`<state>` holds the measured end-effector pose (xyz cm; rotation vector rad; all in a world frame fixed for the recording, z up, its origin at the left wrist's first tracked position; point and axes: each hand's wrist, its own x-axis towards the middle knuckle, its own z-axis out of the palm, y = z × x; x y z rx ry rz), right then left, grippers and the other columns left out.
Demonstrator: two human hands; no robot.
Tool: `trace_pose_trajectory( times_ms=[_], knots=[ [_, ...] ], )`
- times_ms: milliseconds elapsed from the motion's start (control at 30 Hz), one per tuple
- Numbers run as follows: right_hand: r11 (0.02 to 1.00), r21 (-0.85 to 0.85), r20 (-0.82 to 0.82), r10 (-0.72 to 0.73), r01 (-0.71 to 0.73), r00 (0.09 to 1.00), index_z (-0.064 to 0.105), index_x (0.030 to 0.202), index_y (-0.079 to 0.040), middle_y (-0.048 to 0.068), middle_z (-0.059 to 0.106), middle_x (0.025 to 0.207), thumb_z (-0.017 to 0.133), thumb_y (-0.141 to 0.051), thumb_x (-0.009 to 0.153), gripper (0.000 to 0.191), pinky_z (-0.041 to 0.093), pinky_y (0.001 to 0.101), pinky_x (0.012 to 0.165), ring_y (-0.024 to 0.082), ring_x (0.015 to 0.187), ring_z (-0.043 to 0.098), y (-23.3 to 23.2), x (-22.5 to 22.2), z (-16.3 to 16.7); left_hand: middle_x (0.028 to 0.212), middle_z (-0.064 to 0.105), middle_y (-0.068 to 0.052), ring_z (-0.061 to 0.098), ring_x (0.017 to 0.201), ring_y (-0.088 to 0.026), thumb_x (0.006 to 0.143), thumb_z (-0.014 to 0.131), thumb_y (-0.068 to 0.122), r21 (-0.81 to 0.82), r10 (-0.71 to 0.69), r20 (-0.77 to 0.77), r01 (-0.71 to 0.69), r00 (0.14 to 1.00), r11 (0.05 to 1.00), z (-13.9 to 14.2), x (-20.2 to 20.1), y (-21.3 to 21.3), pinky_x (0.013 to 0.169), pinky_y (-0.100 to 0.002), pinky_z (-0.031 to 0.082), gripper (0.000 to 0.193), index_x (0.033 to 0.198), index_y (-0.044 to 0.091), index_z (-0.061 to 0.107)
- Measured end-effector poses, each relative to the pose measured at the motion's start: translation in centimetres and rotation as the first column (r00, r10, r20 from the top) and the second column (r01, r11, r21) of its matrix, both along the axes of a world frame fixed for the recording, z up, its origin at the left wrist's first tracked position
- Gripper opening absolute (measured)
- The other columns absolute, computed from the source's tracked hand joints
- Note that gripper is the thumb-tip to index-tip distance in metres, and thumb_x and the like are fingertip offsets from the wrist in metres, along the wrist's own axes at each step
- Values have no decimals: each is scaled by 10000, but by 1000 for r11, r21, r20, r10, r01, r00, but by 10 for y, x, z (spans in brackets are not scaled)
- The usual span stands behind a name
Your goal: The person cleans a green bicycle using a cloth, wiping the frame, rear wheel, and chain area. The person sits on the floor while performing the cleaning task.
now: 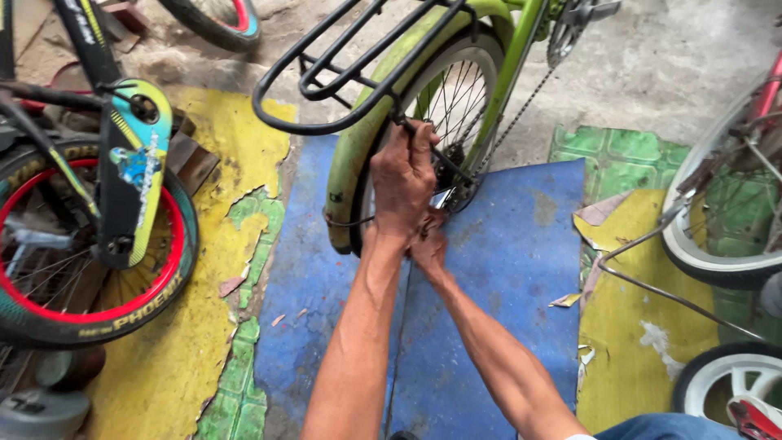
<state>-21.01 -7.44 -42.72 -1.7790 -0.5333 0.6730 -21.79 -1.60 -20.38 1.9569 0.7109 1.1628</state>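
Note:
A lime-green bicycle stands in front of me, its rear wheel point(456, 98) under a green mudguard point(358, 147) and a black rear rack point(342, 73). My left hand point(403, 179) is closed around a thin black rack stay beside the wheel hub. My right hand point(428, 244) sits just below and behind it, near the axle, fingers curled; what it grips is hidden by the left hand. The chain point(521, 106) runs up to the crank at the top.
A small bike with a red-rimmed black tyre point(90, 244) lies at left. White-tyred wheels point(717, 244) and a thin metal stay crowd the right edge. Worn blue, yellow and green floor sheets point(505, 269) lie under me. Grey round objects sit at bottom left.

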Motion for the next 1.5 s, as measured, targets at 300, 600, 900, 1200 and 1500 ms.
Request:
trace_pose_trajectory(
  times_ms=[300,600,900,1200,1500],
  knots=[
    [949,287,-22,-132,133,991,629,1024,-2,101,679,906,771,-268,897,327,542,348,736,181,845,644,-1,-30,11,890,744,-64,770,796,-201,1097,559,184,87,-43,45,39,998,995,-3,-1,4,670,-336,591,134,1064,67,616],
    [900,53,-349,-389,432,853,668,1083,-119,68,663,753,656,-309,929,244,551,418,552,247,600,632,7,6,24,880,747,-60,771,792,-200,1095,563,198,63,-20,37,17,999,998,-4,0,-1,657,-340,587,150,1048,69,622],
    [942,90,145,-335,324,931,675,905,-9,171,722,785,794,-303,863,319,532,408,653,252,717,705,5,-12,19,870,743,-77,766,777,-213,1089,572,188,50,12,47,-14,999,999,-3,1,-5,655,-344,577,139,1055,63,623],
    [947,23,71,-323,322,944,704,988,-2,175,759,861,757,-338,906,350,565,388,679,230,782,728,16,3,25,887,740,-71,764,784,-223,1090,572,185,57,-1,55,-2,999,998,-3,1,-3,663,-351,579,136,1055,61,617],
    [928,145,17,-350,344,937,650,849,-28,56,694,731,805,-300,883,315,521,324,586,149,637,658,-10,-3,29,872,741,-69,758,753,-206,1088,567,186,55,0,32,-2,999,998,-3,2,-2,641,-343,570,145,1043,58,618]
  ],
)
